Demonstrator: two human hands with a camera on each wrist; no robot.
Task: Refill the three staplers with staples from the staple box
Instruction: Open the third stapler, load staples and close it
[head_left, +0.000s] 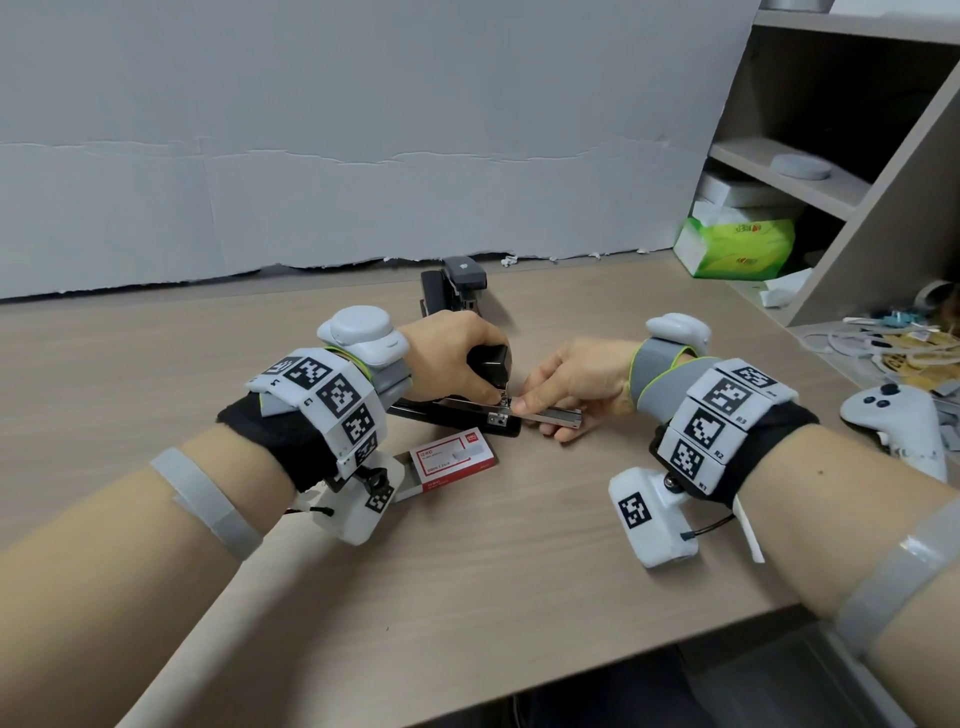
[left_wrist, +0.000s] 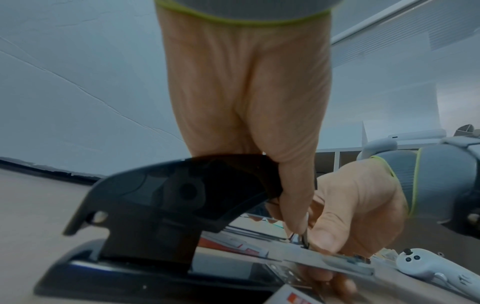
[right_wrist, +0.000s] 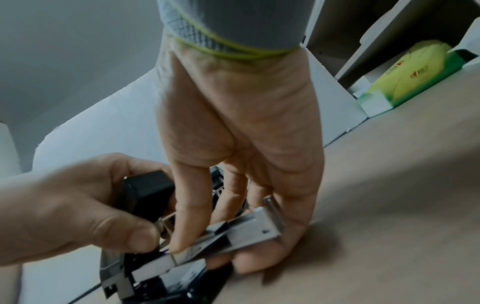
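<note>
Behind my hands a second black stapler (head_left: 453, 291) stands by the grey wall, and a green tissue pack (head_left: 737, 247) sits at the shelf's foot; a white game controller (head_left: 893, 423) lies on the wooden bench (head_left: 493, 561) to my right. The red-and-white staple box (head_left: 449, 460) lies just beside my left wrist. My left hand (head_left: 449, 358) grips the raised top of the black stapler (head_left: 457, 418). My right hand (head_left: 571, 387) pinches its silver metal staple tray (head_left: 550, 415), which sticks out toward my right.
</note>
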